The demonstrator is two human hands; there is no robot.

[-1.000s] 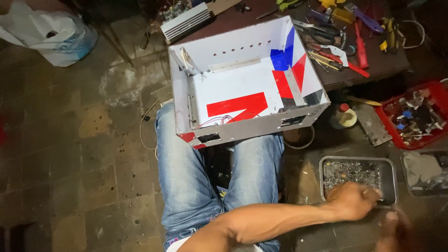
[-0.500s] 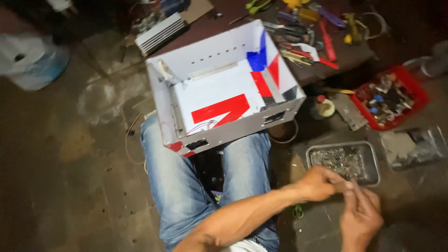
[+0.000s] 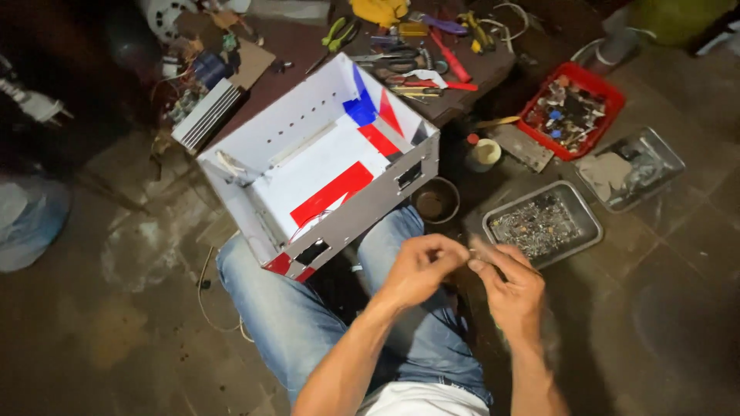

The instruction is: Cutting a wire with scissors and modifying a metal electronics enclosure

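At the far left, about 9 o'clock from the hands, a pale plastic bag slumps on the dark floor. Toward 11 o'clock, a ribbed grey heat sink lies at the corner of a low brown table. The white open-topped metal box, with red and blue patches inside, rests on the person's knees in blue jeans; its long axis runs from 8 o'clock up to 2 o'clock, and it holds nothing loose that can be made out.

The left hand and right hand meet just below the box's near corner. Their fingertips are brought together, pinching something very small between them; it is too tiny and blurred to name. It sits at the meeting point of the 2 hands, equally near both, with the box at 11 o'clock from it.

Beside the box's near-right corner stands a small round brown bowl; its contents cannot be told. At 1 o'clock from the right hand, near it, a steel tray holds a heap of small screws and metal bits. Farther at 1 o'clock, a red plastic tray is full of mixed small parts, and a second steel tray holds scraps. Pliers, scissors and screwdrivers are scattered across the tabletop at 12 o'clock.
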